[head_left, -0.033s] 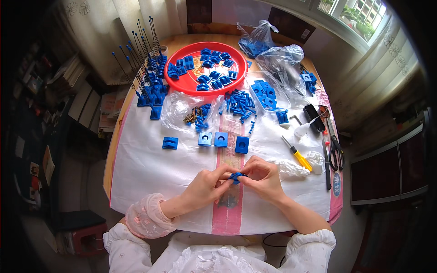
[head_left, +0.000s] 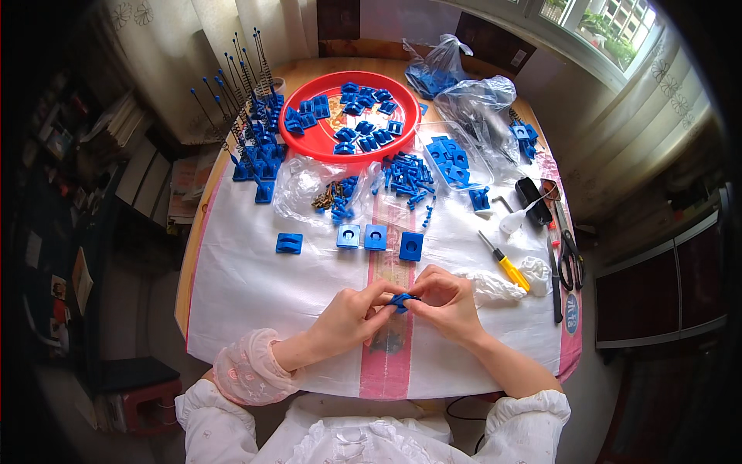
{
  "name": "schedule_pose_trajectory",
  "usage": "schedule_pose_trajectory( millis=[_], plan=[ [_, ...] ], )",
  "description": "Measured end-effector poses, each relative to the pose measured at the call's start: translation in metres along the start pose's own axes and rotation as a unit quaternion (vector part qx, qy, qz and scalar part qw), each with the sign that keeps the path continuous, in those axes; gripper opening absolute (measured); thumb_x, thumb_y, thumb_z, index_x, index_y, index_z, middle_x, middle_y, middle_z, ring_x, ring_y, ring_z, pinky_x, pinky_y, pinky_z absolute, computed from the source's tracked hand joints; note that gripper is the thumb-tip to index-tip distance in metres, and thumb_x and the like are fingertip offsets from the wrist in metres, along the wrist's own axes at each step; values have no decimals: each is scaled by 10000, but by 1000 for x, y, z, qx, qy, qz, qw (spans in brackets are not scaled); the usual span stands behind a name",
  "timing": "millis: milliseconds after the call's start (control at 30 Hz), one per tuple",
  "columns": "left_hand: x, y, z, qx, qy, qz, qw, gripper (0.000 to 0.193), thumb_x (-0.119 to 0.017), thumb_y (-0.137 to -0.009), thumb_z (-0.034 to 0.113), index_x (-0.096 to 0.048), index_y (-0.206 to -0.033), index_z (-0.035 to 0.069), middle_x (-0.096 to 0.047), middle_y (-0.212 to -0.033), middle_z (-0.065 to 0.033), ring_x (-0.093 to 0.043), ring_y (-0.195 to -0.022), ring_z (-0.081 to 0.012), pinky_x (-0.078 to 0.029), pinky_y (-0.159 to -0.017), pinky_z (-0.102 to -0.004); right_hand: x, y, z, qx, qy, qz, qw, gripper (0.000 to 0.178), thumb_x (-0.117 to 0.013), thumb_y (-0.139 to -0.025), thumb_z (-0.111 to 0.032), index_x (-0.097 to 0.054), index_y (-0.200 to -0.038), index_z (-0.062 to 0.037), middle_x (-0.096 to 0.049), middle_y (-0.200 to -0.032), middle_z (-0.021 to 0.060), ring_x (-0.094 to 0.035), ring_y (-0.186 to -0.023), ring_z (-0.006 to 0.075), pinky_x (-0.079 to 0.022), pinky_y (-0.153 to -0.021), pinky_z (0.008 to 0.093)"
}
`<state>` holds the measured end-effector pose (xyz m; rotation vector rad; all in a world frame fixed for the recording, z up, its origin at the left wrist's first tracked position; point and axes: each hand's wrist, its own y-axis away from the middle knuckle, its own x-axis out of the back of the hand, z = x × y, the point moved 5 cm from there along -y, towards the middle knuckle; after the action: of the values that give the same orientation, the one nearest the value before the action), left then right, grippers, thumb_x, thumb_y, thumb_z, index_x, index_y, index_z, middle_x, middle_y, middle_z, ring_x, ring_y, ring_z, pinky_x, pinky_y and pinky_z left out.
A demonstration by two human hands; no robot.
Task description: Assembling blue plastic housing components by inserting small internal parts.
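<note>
Between the fingertips of both hands is a small blue plastic part [head_left: 403, 302], largely covered by the fingers. My left hand [head_left: 352, 315] pinches it from the left, and my right hand [head_left: 444, 303] grips its right side. Just beyond lie a square blue base with a slot [head_left: 411, 247] and two square blue plates with round recesses, one of them a blue plate [head_left: 376, 237] at the middle. Farther left rests a blue piece with raised ridges [head_left: 289, 243].
A round red tray [head_left: 287, 104] holds several blue parts. Assemblies with springs and rods [head_left: 263, 158] stand left of it. Blue pegs [head_left: 408, 176] and brass-coloured screws [head_left: 331, 196] lie nearer. On the right are a yellow screwdriver [head_left: 511, 271], a knife [head_left: 554, 286], scissors [head_left: 570, 259] and plastic bags [head_left: 483, 108].
</note>
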<state>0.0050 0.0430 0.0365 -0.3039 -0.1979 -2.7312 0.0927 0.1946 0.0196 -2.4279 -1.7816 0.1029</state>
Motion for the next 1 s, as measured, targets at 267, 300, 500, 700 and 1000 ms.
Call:
schedule_pose_trajectory(
  millis=[267,300,500,700,1000],
  plan=[
    [-1,0,-1,-12,-1,-1,1000,293,-569,-921,-34,-547,-1207,25,-718,-793,-75,-612,-506,-87,-459,-435,-243,2,1,-3,-13,22,12,1000,119,-755,-735,56,-738,-844,14,-651,-822,65,-584,-762,109,-462,-661,242],
    [-1,0,0,-11,-3,-4,1000,295,-568,-921,-34,-546,-1209,24,-716,-790,-72,-611,-506,-87,-458,-435,-242,2,2,-3,-15,22,13,1000,112,-756,-737,35,-739,-844,8,-651,-816,61,-584,-757,106,-459,-663,242],
    [-1,0,1,-13,0,-3,1000,301,-570,-919,-38,-545,-1212,22,-714,-790,-68,-610,-508,-83,-457,-433,-239,1,1,-5,-18,21,13,1000,113,-759,-735,6,-744,-847,2,-654,-807,57,-588,-753,107,-457,-665,241],
    [-2,0,-1,-13,3,-4,1000,300,-571,-918,-38,-544,-1211,20,-721,-810,-74,-609,-513,-80,-458,-433,-239,2,1,-5,-16,33,12,999,104,-758,-733,8,-743,-836,-1,-655,-803,57,-591,-754,108,-458,-665,243],
    [-3,-1,-2,7,56,-23,998,279,-554,-934,-18,-533,-1210,18,-739,-905,-108,-597,-509,-72,-467,-435,-228,2,1,0,-6,6,8,1000,104,-758,-741,17,-724,-838,0,-633,-814,46,-565,-763,104,-433,-662,245]
  ],
)
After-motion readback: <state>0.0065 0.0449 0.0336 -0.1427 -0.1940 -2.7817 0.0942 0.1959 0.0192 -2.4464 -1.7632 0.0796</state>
